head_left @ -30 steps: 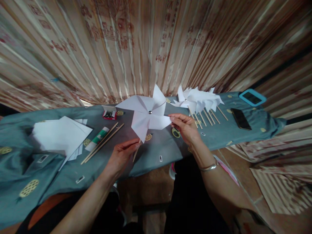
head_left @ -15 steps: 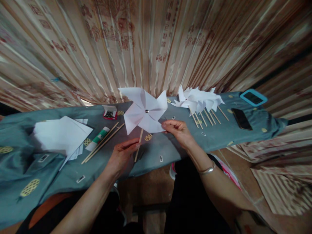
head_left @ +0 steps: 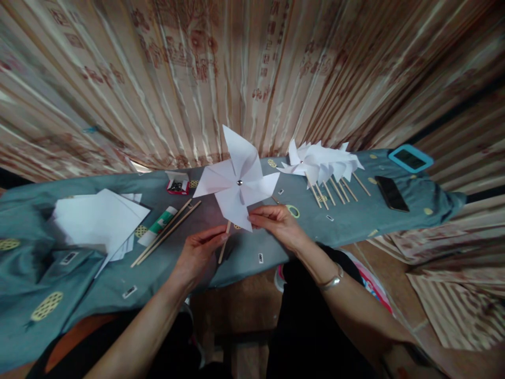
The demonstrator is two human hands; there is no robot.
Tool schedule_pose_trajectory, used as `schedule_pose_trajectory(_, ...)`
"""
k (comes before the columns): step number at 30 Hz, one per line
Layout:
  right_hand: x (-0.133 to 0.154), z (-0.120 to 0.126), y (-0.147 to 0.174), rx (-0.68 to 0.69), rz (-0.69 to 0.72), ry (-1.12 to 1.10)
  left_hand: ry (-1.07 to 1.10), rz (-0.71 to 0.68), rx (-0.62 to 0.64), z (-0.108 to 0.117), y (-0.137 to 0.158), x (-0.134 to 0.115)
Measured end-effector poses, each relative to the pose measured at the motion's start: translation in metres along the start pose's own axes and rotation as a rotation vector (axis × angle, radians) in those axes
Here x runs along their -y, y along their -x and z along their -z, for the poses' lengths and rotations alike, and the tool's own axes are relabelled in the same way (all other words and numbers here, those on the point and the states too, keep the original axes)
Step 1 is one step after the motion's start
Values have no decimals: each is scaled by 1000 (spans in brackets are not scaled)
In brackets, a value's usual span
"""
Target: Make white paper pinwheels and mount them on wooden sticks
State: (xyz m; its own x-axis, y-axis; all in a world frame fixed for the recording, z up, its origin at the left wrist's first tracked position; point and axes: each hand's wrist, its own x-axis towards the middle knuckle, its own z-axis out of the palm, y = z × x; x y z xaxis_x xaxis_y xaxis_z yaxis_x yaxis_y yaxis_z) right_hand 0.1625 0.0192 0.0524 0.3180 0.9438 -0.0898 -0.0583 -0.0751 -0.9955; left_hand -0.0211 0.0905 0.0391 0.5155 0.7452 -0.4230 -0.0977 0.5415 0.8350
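A white paper pinwheel [head_left: 239, 173] with a shiny pin at its centre is held up over the cloth-covered table. My left hand [head_left: 201, 250] is closed on the pinwheel's wooden stick [head_left: 223, 247], just under the paper. At the tip of the lowest blade, my right hand [head_left: 274, 223] has thumb and fingers together, touching the paper edge. The stick's upper end is hidden behind the blades. To the right, several finished-looking pinwheels [head_left: 321, 160] lie overlapped in a row with their sticks toward me.
White paper sheets [head_left: 90, 218] lie at the left. Beside them are a green-and-white glue stick [head_left: 160, 225], loose wooden sticks [head_left: 169, 234] and a small red box [head_left: 178, 185]. A yellow-green ring handle [head_left: 292, 211], phone [head_left: 391, 193] and blue-framed device [head_left: 410, 158] are to the right. A curtain [head_left: 236, 79] hangs behind.
The pinwheel's blades have turned clockwise about the pin. My right hand has moved slightly left and down with the blade tip, uncovering the ring handle. My left hand keeps its hold.
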Motion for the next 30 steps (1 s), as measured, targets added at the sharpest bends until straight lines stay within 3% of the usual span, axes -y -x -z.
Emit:
schedule_pose_trajectory(8, -2, -10, 1, 92, 2, -34, -2, -14, 29, 0, 0, 3)
schedule_pose_trajectory(12, 5, -2, 4, 91, 13, 33, 43, 0, -8, -1, 0, -1)
schedule_pose_trajectory(15, 17, 16, 6, 12, 69, 78, 73, 6, -62, 0, -1, -3)
schedule_pose_trajectory(21, 25, 43, -1, -361, 266, 42, 44, 11, -53, 4, -2, -1)
schedule_pose_trajectory(30, 13, 43, -6, -287, 303, 263, 20, 10, -32, 4, -1, 2)
